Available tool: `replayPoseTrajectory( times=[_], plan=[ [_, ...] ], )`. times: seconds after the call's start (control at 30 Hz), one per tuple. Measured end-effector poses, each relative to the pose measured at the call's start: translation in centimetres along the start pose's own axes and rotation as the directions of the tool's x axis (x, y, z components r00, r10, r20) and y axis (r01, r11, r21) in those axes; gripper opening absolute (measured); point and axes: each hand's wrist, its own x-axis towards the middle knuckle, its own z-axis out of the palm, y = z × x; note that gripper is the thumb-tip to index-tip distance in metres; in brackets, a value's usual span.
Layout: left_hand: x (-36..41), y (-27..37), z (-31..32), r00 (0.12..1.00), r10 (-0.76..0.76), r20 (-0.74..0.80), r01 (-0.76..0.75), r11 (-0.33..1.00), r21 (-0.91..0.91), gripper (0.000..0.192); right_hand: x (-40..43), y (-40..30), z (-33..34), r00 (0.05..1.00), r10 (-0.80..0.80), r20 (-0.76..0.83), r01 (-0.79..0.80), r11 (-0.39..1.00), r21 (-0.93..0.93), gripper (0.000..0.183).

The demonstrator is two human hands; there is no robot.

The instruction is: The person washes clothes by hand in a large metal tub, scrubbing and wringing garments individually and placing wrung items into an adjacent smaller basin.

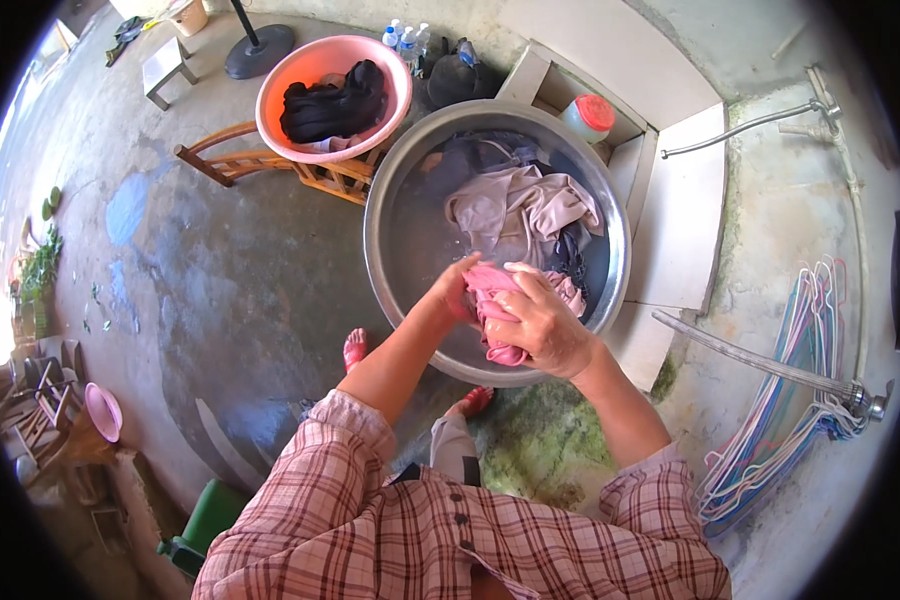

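Observation:
A bunched pink wet cloth [495, 300] is gripped between both hands above the near side of a large metal basin [375, 247]. My left hand [456, 291] presses on its left side, the palm partly hidden by the cloth. From the right, my right hand [546, 321] wraps its fingers over the top of the bundle. Water fills the basin. Beyond my hands, a beige garment [521, 206] lies half out of the water, with dark blue clothing [487, 150] soaking behind it. A paler pink patterned cloth [568, 291] shows beside my right hand.
A pink plastic tub [268, 124] with black clothing stands beside a wooden chair [270, 161]. A red-lidded jar [591, 116] sits on the tiled ledge. At right, a flexible hose [757, 356] juts from the wall near bundled hangers [787, 420]. Several plastic bottles [407, 41] stand behind.

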Motion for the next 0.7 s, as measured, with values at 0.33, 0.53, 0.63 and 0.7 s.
replayPoseTrajectory(
  times=[0.33, 0.53, 0.63, 0.7],
  plan=[
    [-2.2, -1.4, 5.2, 0.925, 0.266, 0.271, -0.262, 0.964, -0.054, 0.041, -3.0, 0.1, 1.8, 0.723, 0.468, -0.509, -0.42, 0.882, 0.215, 0.027],
    [-3.2, 0.3, 8.2, 0.674, 0.736, -0.063, -0.617, 0.608, 0.5, 0.01, -5.5, 3.1, 5.6, -0.054, 0.92, -0.387, 0.02, 0.389, 0.921, 0.018],
    [-4.8, 0.2, 10.2, 0.452, 0.844, 0.289, -0.527, -0.009, 0.85, 0.018, -6.4, 4.8, 7.4, -0.352, 0.936, -0.031, 0.267, 0.132, 0.954, 0.017],
    [-6.0, 0.0, 12.0, 0.388, 0.731, 0.561, -0.499, -0.345, 0.795, 0.021, -9.9, 6.9, 9.5, -0.078, 0.979, 0.191, 0.311, -0.158, 0.937, 0.02]
  ],
)
